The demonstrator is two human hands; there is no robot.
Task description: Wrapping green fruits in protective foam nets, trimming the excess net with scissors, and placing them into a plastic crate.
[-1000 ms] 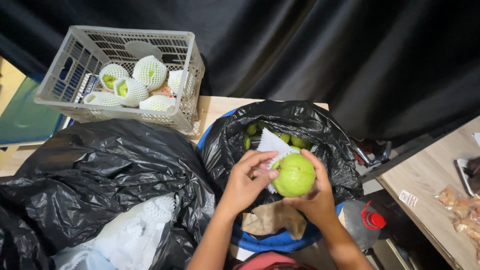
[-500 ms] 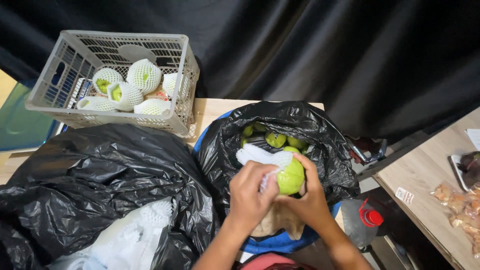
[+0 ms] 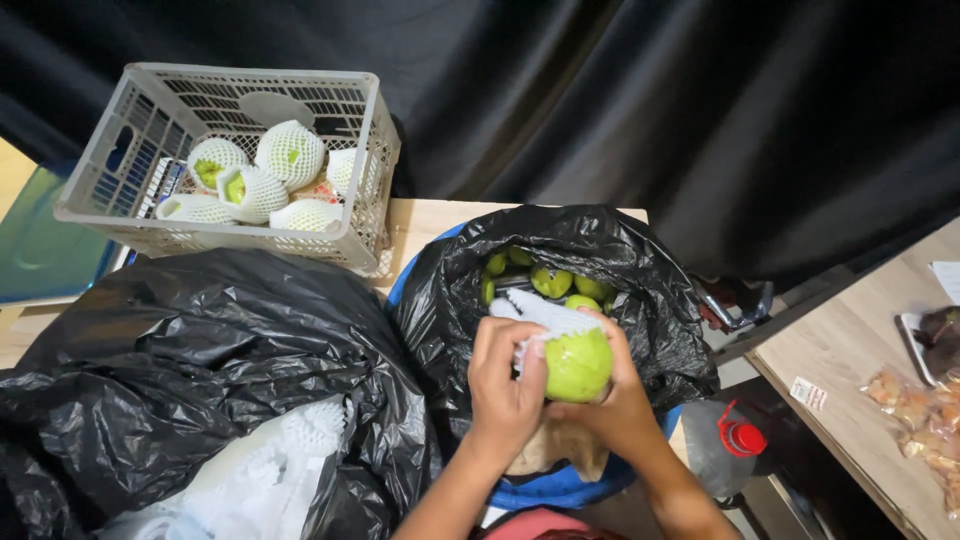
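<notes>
- Observed left hand [image 3: 507, 385] and right hand [image 3: 612, 400] together over a black bag of green fruit [image 3: 560, 285], itself set in a blue tub [image 3: 560, 490].
- Found a green guava [image 3: 578, 365] held between both hands, above the near edge of the bag.
- Noted right-hand fingers closed around the guava's far and right side, cupping it from below.
- Noted left-hand fingers curled on a white foam net sleeve [image 3: 535, 315], gripping it against the fruit's upper left; sleeve only partly over the guava, most green skin bare.
- Recorded a grey plastic crate [image 3: 230, 165] at upper left, well apart from the hands, holding several fruits already wrapped in white foam nets.
- Recorded a second large black bag [image 3: 190, 370] to the left, open, with loose white foam nets [image 3: 270, 470] showing inside.
- Logged a clear bottle with red cap [image 3: 725, 445] just right of the tub.
- Logged a wooden table [image 3: 850, 400] at far right with small packets on it.
</notes>
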